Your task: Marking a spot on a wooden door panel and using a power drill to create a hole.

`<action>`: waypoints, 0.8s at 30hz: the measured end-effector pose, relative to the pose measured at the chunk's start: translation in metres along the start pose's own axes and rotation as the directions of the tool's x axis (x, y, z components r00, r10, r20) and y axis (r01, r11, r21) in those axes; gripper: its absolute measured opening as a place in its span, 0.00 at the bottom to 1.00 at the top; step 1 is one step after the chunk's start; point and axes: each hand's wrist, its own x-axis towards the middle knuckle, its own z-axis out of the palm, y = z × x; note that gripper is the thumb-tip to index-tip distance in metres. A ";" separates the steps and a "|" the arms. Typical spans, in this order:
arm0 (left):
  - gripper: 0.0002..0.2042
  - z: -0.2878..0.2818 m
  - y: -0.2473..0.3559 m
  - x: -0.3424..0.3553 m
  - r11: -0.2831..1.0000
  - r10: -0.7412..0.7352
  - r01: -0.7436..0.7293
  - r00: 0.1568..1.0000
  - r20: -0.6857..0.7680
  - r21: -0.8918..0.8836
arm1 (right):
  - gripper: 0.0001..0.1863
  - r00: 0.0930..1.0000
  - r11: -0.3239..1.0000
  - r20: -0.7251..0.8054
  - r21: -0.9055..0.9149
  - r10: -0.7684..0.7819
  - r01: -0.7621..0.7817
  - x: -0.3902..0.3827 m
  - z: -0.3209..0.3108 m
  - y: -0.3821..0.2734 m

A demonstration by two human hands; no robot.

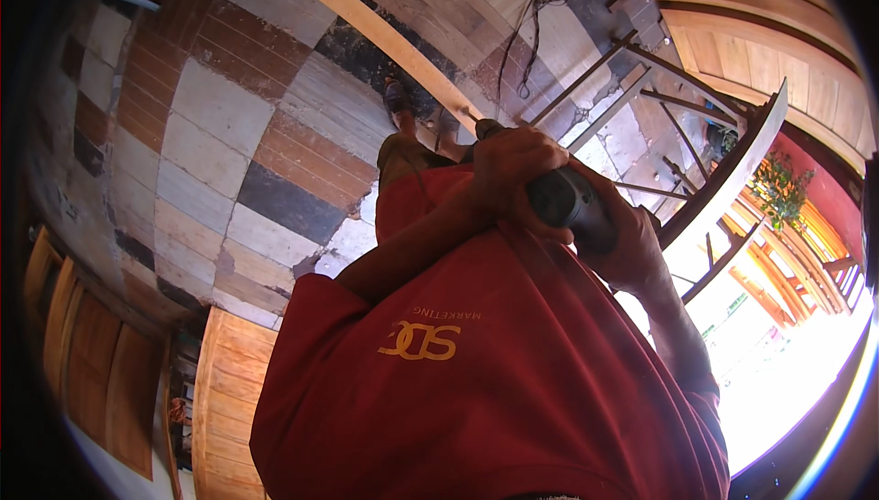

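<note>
A dark power drill is held in front of my red shirt, its chuck pointing away from me toward a long, narrow wooden board. The bit meets or nearly meets the near end of that board; exact contact is too small to tell. My left hand is closed over the front of the drill body. Around its rear and grip wraps my right hand, with the fingers partly hidden. Below the hands, a foot in dark footwear shows on the floor beside the board.
A dark cable lies on the patchwork tile floor. To the right stands a metal-legged frame with a pale curved edge. Wooden panels lean at lower left, and more wooden panelling is at upper right. A leafy plant is beyond the frame.
</note>
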 end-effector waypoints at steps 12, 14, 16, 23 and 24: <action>0.46 0.001 -0.004 -0.002 0.999 -0.020 0.020 1.000 0.023 0.028 | 0.45 1.000 1.000 0.014 -0.006 -0.019 0.019 0.005 -0.004 0.000; 0.46 0.001 -0.003 -0.001 1.000 -0.021 0.021 1.000 0.011 0.022 | 0.44 1.000 1.000 0.021 -0.007 -0.006 0.006 0.005 -0.005 0.000; 0.41 0.001 -0.003 0.000 1.000 -0.021 0.021 1.000 -0.001 0.012 | 0.44 1.000 1.000 0.020 -0.011 -0.002 0.003 0.005 -0.006 -0.001; 0.39 0.000 -0.001 0.001 1.000 -0.026 0.026 1.000 -0.008 -0.005 | 0.44 0.998 0.999 0.042 -0.030 0.044 -0.043 0.004 -0.006 -0.002; 0.39 0.000 -0.002 0.001 0.999 -0.033 0.033 0.999 -0.002 -0.026 | 0.43 0.996 0.997 0.054 -0.032 0.068 -0.066 0.004 -0.006 -0.002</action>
